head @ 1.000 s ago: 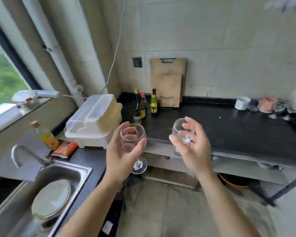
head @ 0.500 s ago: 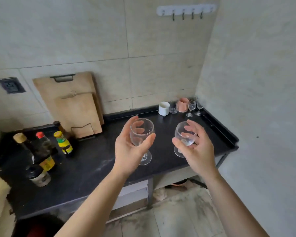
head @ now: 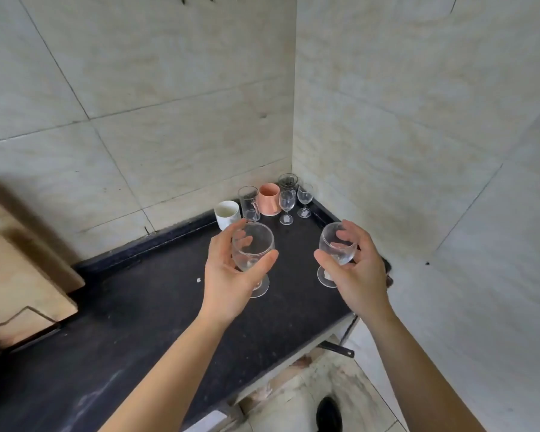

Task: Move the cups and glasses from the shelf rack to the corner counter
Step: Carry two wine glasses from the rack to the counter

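Observation:
My left hand (head: 228, 272) grips a clear stemmed wine glass (head: 253, 244) by its bowl, upright, above the black corner counter (head: 156, 313). My right hand (head: 356, 272) holds a second stemmed glass (head: 335, 244) the same way near the counter's right edge. In the far corner stand a white cup (head: 227, 214), a clear glass mug (head: 248, 202), a pink cup (head: 269, 199), a dark tumbler (head: 288, 181) and two small stemmed glasses (head: 286, 205) (head: 305, 198).
Tiled walls (head: 402, 120) meet at the corner behind the cups. A wooden cutting board (head: 22, 269) leans on the wall at the left. The tiled floor (head: 309, 385) and a dark shoe (head: 328, 413) show below the counter's front edge.
The view has swung right from the sink and bottles to the corner. Both hands have carried their glasses closer to the cluster of cups there.

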